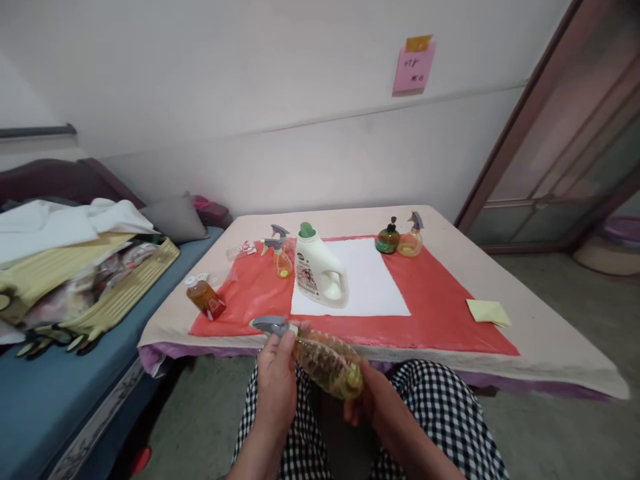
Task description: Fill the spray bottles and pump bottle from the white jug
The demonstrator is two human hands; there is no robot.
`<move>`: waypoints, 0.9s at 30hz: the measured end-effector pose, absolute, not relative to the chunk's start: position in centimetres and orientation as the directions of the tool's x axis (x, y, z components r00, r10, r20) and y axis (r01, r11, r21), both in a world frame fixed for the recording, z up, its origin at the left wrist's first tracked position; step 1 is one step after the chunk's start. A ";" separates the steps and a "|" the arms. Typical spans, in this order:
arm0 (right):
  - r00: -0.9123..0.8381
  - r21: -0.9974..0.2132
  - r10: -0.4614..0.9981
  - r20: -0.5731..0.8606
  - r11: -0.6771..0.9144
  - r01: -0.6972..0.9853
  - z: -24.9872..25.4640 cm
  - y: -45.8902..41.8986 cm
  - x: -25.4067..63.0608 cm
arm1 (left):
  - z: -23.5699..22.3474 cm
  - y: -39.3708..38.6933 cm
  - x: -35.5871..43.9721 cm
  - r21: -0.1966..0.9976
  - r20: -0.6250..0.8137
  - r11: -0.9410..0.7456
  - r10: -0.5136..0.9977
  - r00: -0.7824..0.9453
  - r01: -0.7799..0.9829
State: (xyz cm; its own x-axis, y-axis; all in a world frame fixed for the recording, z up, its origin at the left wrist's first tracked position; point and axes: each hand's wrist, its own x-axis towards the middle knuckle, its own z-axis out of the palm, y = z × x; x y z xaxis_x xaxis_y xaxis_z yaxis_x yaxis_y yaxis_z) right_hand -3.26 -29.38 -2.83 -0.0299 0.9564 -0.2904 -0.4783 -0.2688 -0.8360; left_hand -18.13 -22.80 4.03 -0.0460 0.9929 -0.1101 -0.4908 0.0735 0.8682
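A clear spray bottle [327,360] with a grey trigger head lies tilted in both hands above my lap, its head to the left. My left hand [280,367] is closed round the neck under the trigger. At the base end, my right hand [367,393] grips the bottle from the right; some of its fingers are hidden behind it. Beyond my hands, a large white jug with a green cap [320,270] stands on a white sheet [373,273]. To its left is an amber spray bottle [283,263] with a grey trigger.
A red cloth [445,300] covers the table's [500,280] middle. A brown liquid bottle [205,297] stands left. Right are a green bottle [387,240], another spray bottle [411,241] and a folded yellow cloth [489,312]. A bed [115,333] adjoins the left.
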 end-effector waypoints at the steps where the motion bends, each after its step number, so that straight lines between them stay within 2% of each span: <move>1: -0.033 -0.829 0.959 -0.282 -0.261 -0.496 -2.9 -28.9 -3.2 | 3.8 -22.4 -18.1 0.872 -0.113 0.072 0.992 -0.056 -0.484; 5: -0.034 -0.831 0.979 -0.199 -0.187 -0.524 -2.7 -26.5 -3.5 | 3.1 -20.7 -18.3 0.882 -0.141 0.082 0.986 -0.093 -0.463; 8: -0.116 -0.799 0.939 -0.325 -0.338 -0.497 -3.1 -24.6 -3.7 | 2.7 -18.5 -18.8 0.898 -0.121 0.037 0.979 -0.165 -0.439; 10: -0.126 -0.767 0.904 -0.409 -0.416 -0.489 -3.6 -23.5 -3.4 | 2.2 -15.8 -19.5 0.923 -0.038 -0.073 0.959 -0.279 -0.377; 11: -0.115 -0.764 0.894 -0.433 -0.432 -0.480 -3.9 -23.0 -3.2 | 1.8 -14.1 -20.0 0.934 0.027 -0.149 0.936 -0.351 -0.324; 13: -0.059 -0.773 0.886 -0.461 -0.433 -0.464 -4.5 -22.3 -2.3 | 0.7 -10.0 -21.1 0.960 0.188 -0.260 0.873 -0.450 -0.104; 16: 0.036 -0.774 0.868 -0.495 -0.422 -0.471 -5.4 -22.1 -0.6 | -1.2 -3.7 -22.2 0.920 0.367 -0.268 0.845 -0.388 0.286; 22: 0.119 -0.771 0.846 -0.520 -0.405 -0.491 -5.8 -23.4 2.1 | -4.9 2.4 -21.8 0.881 0.306 -0.168 0.915 -0.264 0.442; 27: 0.274 -0.877 0.863 -0.425 -0.317 -0.362 -4.5 -23.8 6.2 | -5.9 2.6 -21.6 0.858 0.227 -0.090 0.949 -0.217 0.505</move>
